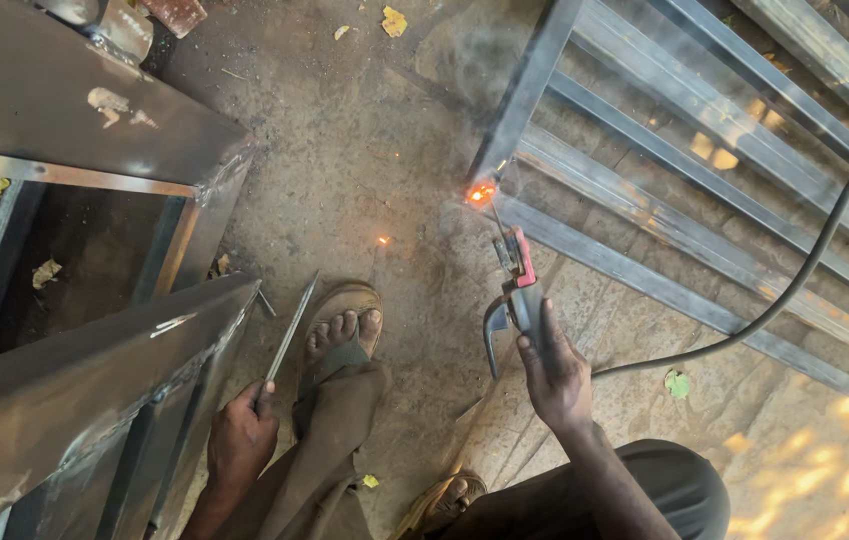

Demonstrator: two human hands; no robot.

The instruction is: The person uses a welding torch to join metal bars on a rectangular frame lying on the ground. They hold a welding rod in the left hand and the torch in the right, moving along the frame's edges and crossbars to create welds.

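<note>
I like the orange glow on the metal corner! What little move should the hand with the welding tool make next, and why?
Probably hold the right hand steady and ease the electrode holder slightly along the joint. The rod tip sits at the glowing spot on the corner of the steel frame, with smoke rising, so the seam looks unfinished. The left hand grips a thin metal rod.

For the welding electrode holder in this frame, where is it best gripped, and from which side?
Grip the electrode holder by its dark handle at the rear, coming from the cable end, as the right hand does. The red jaw end and rod point at the glowing weld on the steel frame, so that front is likely hot.
</note>
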